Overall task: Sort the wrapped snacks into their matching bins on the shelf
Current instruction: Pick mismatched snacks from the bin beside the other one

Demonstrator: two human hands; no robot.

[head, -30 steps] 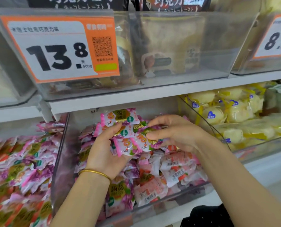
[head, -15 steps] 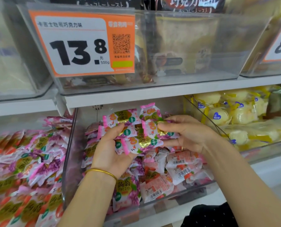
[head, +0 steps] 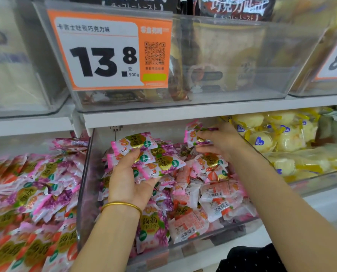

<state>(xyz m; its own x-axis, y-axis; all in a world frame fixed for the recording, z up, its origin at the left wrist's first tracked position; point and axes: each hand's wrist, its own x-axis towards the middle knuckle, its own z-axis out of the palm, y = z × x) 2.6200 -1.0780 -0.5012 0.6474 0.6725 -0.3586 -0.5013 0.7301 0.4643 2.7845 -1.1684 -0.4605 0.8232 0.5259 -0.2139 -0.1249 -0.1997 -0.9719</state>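
Note:
My left hand (head: 128, 179) holds a bunch of purple grape snack packs (head: 144, 152), palm up, over the middle clear bin (head: 85, 183). To the right, my right hand (head: 220, 141) pinches one more purple grape pack (head: 193, 134) above the pile near the bin's back right corner. The bin holds a mix of purple grape packs and red strawberry packs (head: 216, 195), several lying barcode side up. The left bin's packs (head: 32, 193) are purple and red too.
A bin of yellow-wrapped cakes (head: 285, 138) sits to the right. On the upper shelf stands a clear bin (head: 232, 61) with an orange 13.8 price tag (head: 108, 52). The white shelf edge (head: 203, 112) runs just above my hands.
My right hand has pulled away to the right from the bunch in my left hand and now pinches a separate grape pack. The view has shifted slightly.

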